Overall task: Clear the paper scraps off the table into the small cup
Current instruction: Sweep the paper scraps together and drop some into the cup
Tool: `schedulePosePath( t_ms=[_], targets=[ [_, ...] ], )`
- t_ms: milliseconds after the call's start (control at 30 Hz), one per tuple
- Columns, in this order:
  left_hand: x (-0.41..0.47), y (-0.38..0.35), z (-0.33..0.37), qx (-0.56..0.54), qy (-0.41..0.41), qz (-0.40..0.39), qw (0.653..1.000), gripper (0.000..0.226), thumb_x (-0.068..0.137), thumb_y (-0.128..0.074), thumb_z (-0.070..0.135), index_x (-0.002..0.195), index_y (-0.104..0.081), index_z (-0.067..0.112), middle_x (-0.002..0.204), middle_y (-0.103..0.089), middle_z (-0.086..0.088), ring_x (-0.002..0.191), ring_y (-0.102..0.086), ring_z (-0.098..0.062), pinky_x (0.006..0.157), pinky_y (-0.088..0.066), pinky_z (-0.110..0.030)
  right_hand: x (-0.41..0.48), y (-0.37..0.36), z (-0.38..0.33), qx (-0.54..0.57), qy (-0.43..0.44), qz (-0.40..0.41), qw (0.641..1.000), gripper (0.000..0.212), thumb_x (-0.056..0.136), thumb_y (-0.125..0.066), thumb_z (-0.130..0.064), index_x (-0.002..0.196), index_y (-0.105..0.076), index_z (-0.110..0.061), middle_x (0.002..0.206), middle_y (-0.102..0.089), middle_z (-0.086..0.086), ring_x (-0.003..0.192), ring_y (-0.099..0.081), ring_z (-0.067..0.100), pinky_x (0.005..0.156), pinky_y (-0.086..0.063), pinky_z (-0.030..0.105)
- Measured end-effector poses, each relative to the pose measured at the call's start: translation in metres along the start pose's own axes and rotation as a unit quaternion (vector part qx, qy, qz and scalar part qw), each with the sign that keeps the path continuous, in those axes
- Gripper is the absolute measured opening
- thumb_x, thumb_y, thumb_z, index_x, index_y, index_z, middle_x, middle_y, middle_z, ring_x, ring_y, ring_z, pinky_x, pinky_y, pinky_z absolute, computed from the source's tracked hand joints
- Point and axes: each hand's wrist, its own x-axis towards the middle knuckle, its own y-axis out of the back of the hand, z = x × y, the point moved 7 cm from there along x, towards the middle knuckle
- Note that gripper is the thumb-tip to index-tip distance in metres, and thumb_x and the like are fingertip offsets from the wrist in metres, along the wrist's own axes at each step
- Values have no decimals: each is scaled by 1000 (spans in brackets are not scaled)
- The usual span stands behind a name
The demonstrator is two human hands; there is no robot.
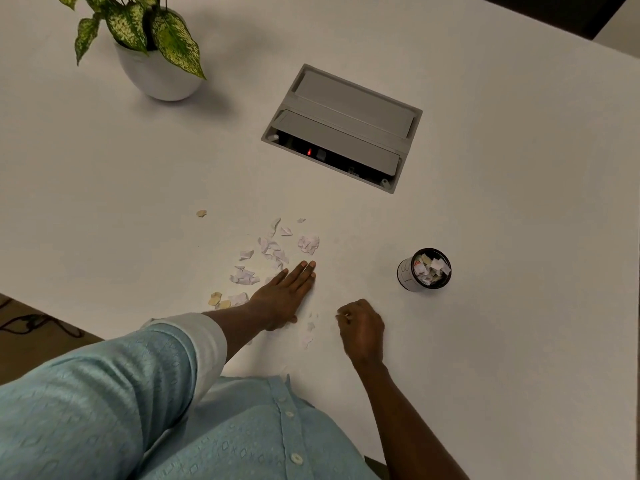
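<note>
Several white and tan paper scraps (273,249) lie scattered on the white table (485,341), just beyond and left of my left hand. My left hand (285,294) lies flat on the table, palm down, fingers straight and together, at the near edge of the scatter. A few more small scraps (309,332) rest between my two hands. My right hand (362,329) is curled with its fingertips pinched on a small paper scrap (341,316). The small dark cup (424,270) stands to the right of both hands, filled with scraps.
A grey cable box (343,128) is set into the table beyond the scraps, its lid partly open. A potted plant (156,60) in a white pot stands at the far left. One lone tan scrap (201,213) lies apart to the left. The table's near left edge (52,315) borders the floor.
</note>
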Motion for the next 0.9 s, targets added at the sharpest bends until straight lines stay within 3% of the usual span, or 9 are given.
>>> schedulePosePath(
  t_ms=[200, 300, 500, 633, 800, 900],
  targets=[
    [0, 1, 2, 10, 1, 4, 1000, 106, 102, -62, 38, 163, 19, 10, 168, 36, -8, 158, 27, -26, 134, -2, -44, 34, 102, 0, 33, -17, 212, 977, 14, 79, -76, -2, 83, -74, -16, 86, -71, 2, 75, -67, 21, 71, -48, 28],
    [0, 2, 2, 11, 2, 6, 1000, 105, 102, -62, 37, 163, 18, 9, 168, 35, -9, 159, 26, -26, 134, -4, -45, 52, 141, 11, 3, -31, 268, 963, 9, 81, -72, -5, 86, -74, -12, 89, -70, 7, 79, -66, 27, 74, -49, 33],
    [-1, 4, 3, 2, 5, 9, 1000, 105, 100, -67, 35, 165, 12, 9, 170, 31, -7, 160, 23, -25, 134, -6, -43, 75, 148, 37, -96, -79, 162, 979, 23, 87, -71, -12, 109, -70, -12, 109, -64, 12, 105, -62, 35, 86, -50, 43],
    [-3, 5, 5, 0, 9, 12, 1000, 101, 99, -67, 33, 165, 6, 8, 172, 26, -9, 161, 19, -25, 134, -7, -42, 66, 144, 35, -146, -77, 165, 972, 34, 88, -67, -17, 120, -59, -15, 114, -61, 10, 115, -55, 32, 79, -52, 45],
    [-11, 7, 13, -4, 1, 49, 999, 85, 102, -60, 35, 165, -12, 5, 175, 6, -14, 163, 3, -30, 133, -7, -41, 31, 121, 1, -122, 31, 212, 969, 42, 81, -69, -12, 118, -52, -22, 119, -51, 4, 118, -51, 29, 76, -55, 40],
    [-29, 2, 11, -18, 12, 105, 994, 82, 101, -60, 37, 164, -18, 5, 176, 0, -15, 163, 4, -30, 134, -8, -43, 3, 79, -15, -91, 81, 135, 983, 39, 83, -70, -16, 119, -56, -22, 116, -50, 2, 115, -53, 28, 77, -58, 42]
  ],
)
